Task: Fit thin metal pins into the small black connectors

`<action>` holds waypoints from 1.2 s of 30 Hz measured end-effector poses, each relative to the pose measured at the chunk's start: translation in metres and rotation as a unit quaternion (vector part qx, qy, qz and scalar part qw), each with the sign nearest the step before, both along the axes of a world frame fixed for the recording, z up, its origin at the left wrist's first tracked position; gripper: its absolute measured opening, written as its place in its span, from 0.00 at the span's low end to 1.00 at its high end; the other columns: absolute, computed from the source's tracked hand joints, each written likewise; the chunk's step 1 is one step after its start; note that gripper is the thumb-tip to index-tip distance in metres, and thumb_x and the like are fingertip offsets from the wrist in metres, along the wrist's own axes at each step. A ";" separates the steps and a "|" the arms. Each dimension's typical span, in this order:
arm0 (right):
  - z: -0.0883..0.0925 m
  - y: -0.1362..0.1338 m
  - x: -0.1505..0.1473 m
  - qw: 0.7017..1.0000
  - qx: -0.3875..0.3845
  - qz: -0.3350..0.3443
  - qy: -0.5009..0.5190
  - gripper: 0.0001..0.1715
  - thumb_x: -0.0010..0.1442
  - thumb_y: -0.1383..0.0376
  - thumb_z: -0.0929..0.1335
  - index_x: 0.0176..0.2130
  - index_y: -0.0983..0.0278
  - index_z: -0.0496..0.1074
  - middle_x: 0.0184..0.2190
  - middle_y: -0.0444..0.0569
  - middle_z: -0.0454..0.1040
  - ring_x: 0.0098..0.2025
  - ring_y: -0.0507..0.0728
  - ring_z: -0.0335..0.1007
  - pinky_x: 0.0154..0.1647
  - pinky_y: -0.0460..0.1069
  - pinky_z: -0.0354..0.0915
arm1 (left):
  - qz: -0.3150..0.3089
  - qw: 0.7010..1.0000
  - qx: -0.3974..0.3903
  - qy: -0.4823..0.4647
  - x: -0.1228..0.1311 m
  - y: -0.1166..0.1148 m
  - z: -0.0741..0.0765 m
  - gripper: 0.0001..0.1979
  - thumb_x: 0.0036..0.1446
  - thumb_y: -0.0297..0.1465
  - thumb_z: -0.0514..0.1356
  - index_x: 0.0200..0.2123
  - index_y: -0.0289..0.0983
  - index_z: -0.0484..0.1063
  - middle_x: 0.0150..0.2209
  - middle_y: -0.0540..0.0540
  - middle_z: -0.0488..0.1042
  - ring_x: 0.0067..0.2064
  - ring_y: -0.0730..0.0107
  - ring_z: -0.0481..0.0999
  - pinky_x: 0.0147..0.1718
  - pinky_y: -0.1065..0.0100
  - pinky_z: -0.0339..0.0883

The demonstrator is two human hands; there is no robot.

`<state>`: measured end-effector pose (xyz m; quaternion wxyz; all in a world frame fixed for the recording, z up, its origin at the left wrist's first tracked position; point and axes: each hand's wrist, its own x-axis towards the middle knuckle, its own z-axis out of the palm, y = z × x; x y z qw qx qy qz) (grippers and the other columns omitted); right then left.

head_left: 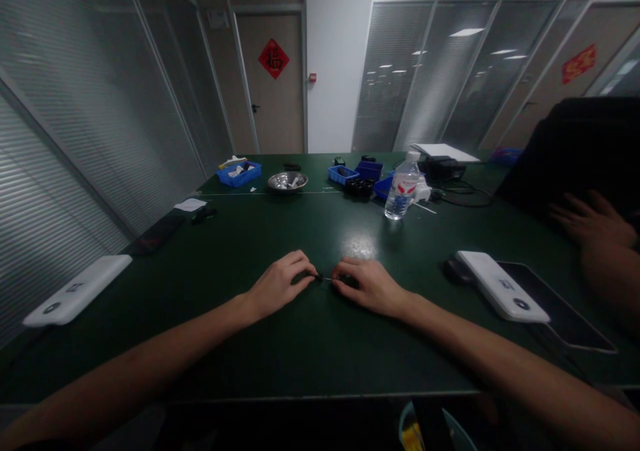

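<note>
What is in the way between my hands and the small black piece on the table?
Nothing visible. The left hand and right hand already appear to pinch the small black piece between their fingertips. The water bottle and bowl stand far behind on the table.

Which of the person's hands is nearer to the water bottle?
Right. The right hand rests on the person's side of the bottle, a little to its left; the left hand is farther left.
</note>
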<state>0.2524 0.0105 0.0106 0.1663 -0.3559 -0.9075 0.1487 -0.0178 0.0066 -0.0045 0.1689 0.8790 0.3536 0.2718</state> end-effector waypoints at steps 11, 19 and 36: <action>-0.003 0.000 -0.002 1.000 0.006 -0.004 0.003 0.10 0.70 0.61 0.66 0.48 0.60 0.75 0.42 0.47 0.76 0.37 0.54 0.72 0.38 0.49 0.64 | -0.015 0.999 -0.045 0.004 -0.002 0.002 0.005 0.07 0.69 0.30 0.59 0.48 0.40 0.75 0.46 0.46 0.75 0.48 0.63 0.75 0.48 0.60 0.71; -0.004 0.001 -0.001 1.000 0.011 0.006 -0.007 0.09 0.70 0.61 0.67 0.48 0.60 0.75 0.42 0.47 0.76 0.37 0.54 0.72 0.37 0.49 0.63 | -0.052 0.997 -0.050 0.009 -0.003 0.001 0.005 0.08 0.68 0.30 0.61 0.49 0.40 0.76 0.47 0.45 0.77 0.49 0.63 0.76 0.50 0.60 0.71; -0.002 -0.001 0.000 1.000 0.012 0.017 -0.004 0.10 0.70 0.62 0.66 0.49 0.60 0.75 0.43 0.47 0.76 0.38 0.54 0.72 0.38 0.49 0.63 | -0.066 0.997 -0.024 0.031 -0.003 -0.001 0.004 0.11 0.69 0.29 0.60 0.53 0.40 0.75 0.49 0.44 0.77 0.51 0.62 0.75 0.52 0.59 0.70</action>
